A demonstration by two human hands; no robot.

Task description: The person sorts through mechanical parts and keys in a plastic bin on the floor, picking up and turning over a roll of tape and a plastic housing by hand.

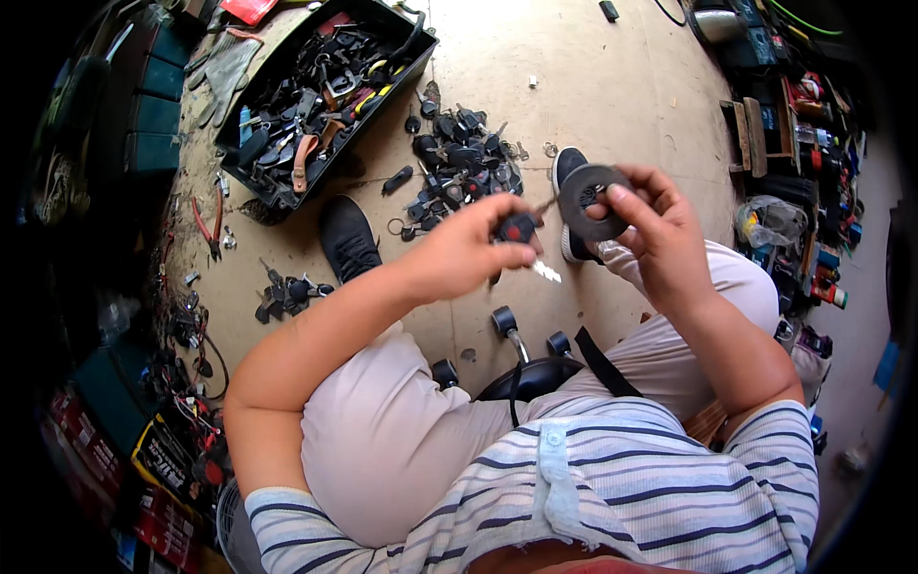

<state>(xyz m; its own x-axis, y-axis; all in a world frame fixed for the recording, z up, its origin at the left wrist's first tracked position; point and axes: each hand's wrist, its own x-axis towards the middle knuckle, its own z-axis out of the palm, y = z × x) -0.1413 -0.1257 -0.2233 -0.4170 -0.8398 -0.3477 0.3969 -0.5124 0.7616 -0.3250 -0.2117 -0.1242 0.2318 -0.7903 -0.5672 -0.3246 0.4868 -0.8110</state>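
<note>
My left hand (492, 244) is closed on a car key (515, 231) with a black head, a red spot and a silver blade pointing down to the right. My right hand (650, 215) grips a dark grey, flat round disc (583, 220) with a hole in its middle, thumb on its face. Something small and thin, hard to make out, reaches from the key toward the disc. Below both hands, a pile of black-headed keys (449, 153) lies on the floor between my shoes, with a smaller bunch (287, 297) to the left.
A black bin (229, 153) full of keys stands at the upper left, near grey gloves (229, 72) and orange-handled pliers (204, 223). Wires and red boxes (167, 521) crowd the left. Tools and goods (813, 134) line the right. A wheeled stool base (512, 330) is under me.
</note>
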